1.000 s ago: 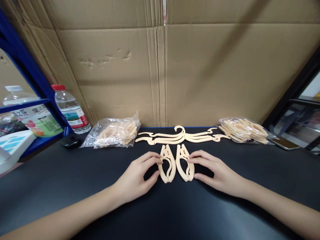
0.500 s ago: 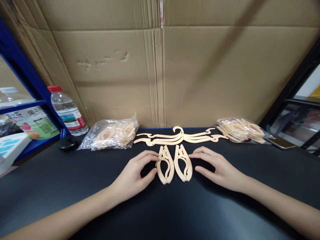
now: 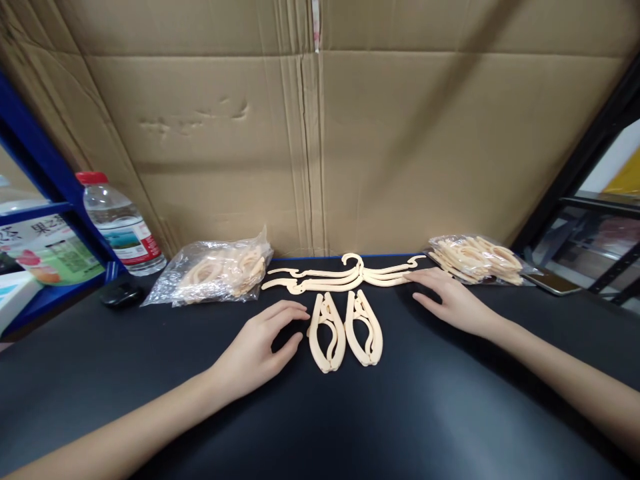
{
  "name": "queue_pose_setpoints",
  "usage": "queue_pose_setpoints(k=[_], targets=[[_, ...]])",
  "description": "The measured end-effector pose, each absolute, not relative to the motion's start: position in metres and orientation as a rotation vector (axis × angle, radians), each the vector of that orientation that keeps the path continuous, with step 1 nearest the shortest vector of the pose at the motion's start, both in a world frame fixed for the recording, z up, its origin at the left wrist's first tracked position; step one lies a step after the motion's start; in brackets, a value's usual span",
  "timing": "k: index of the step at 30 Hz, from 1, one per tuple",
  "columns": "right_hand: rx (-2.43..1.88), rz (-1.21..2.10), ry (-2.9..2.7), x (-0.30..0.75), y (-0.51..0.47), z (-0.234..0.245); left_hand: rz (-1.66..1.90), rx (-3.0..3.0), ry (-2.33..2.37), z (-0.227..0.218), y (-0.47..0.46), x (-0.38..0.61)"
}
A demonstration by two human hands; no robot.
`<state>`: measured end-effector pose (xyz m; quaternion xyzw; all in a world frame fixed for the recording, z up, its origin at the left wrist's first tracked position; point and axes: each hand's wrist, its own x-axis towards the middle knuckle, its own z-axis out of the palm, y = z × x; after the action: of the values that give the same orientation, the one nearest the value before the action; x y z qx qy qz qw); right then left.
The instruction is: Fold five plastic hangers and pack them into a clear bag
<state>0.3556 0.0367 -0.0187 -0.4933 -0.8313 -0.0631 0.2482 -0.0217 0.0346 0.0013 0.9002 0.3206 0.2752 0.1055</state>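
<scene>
Two cream folding hangers, folded up, lie side by side on the black table: the left folded hanger (image 3: 314,340) and the right folded hanger (image 3: 377,333). Just beyond them, unfolded hangers (image 3: 330,285) lie spread wide, one hook pointing to the back. My left hand (image 3: 255,347) rests on the table left of the left folded hanger, thumb and fingers apart, holding nothing. Over the right end of the unfolded hangers is my right hand (image 3: 453,303), fingers stretched out and covering that end. Whether its fingertips touch the hangers I cannot tell.
A clear bag of hanger parts (image 3: 210,273) lies back left, another bag (image 3: 475,259) back right beside a phone (image 3: 555,283). A water bottle (image 3: 125,230) and a black mouse (image 3: 121,293) are at the left. Cardboard (image 3: 400,133) walls the back; shelving stands on both sides.
My right hand has moved away from the right folded hanger, back and to the right, to the unfolded hangers' end. My left hand has drawn slightly off the left folded hanger.
</scene>
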Motion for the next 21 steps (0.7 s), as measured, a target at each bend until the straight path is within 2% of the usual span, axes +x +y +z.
queue_pose_setpoints(k=[11, 21], targets=[[-1.348, -0.215, -2.245, 0.356, 0.044, -0.026, 0.804, 2.690, 0.967, -0.003, 0.032, -0.022], [-1.301, -0.051, -2.148, 0.351, 0.045, -0.028, 0.832, 2.634, 0.965, -0.002, 0.028, -0.019]])
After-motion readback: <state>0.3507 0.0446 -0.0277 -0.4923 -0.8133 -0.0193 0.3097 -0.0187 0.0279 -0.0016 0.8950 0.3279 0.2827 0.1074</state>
